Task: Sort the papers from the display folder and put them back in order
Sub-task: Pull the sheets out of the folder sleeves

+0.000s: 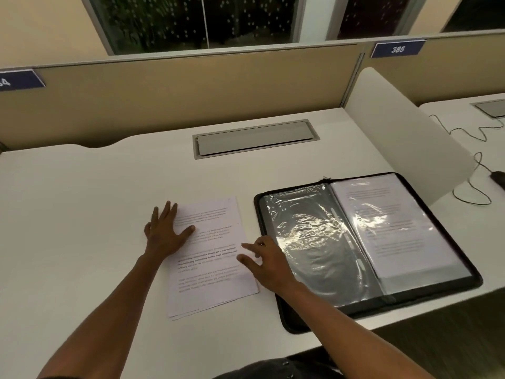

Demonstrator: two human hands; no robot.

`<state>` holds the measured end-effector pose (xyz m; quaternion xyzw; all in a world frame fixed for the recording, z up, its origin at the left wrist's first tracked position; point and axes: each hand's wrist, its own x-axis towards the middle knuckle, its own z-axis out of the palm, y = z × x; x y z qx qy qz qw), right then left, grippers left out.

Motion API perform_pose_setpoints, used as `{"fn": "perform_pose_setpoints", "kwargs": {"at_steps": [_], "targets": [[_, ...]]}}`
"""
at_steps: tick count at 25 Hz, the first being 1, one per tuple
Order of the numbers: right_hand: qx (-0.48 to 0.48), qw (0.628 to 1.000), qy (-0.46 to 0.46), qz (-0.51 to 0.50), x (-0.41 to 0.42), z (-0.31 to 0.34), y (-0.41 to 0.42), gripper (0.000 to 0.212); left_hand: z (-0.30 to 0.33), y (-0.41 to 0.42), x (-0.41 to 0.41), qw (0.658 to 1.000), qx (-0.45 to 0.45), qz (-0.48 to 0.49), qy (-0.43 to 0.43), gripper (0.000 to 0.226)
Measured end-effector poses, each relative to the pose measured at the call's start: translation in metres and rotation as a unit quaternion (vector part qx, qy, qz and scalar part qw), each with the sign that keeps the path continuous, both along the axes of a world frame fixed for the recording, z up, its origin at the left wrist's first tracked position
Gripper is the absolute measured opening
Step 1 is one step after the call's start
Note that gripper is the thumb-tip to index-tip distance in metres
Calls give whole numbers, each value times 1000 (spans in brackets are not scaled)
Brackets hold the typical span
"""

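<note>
A small stack of printed white papers [211, 272] lies on the white desk [82, 214], slightly fanned at its lower edge. My left hand [165, 233] rests flat on the stack's upper left part, fingers spread. My right hand [266, 262] touches the stack's right edge with thumb and forefinger stretched out. To the right lies the black zip display folder [366, 250], open flat. Its left sleeve [308, 242] is empty, shiny plastic. Its right sleeve [393, 225] holds a printed page.
A grey cable hatch [255, 138] is set into the desk behind the papers. A white divider panel [401, 132] stands right of the folder, with a cable [475, 170] on the neighbouring desk. A beige partition runs along the back. The folder's near corner overhangs the desk's front edge.
</note>
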<state>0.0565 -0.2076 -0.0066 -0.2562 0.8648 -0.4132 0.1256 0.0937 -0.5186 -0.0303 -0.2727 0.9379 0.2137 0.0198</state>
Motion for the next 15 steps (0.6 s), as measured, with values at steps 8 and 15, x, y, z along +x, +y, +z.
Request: {"fn": "perform_pose_setpoints", "kwargs": {"at_steps": [8,15], "targets": [[138,886,6,-444,-40,7,241,75,25,159,15,968,101,2,229,58],[288,883,19,-371,-55,-11,333,68,46,353,-2,940,236,-123,212,49]]}}
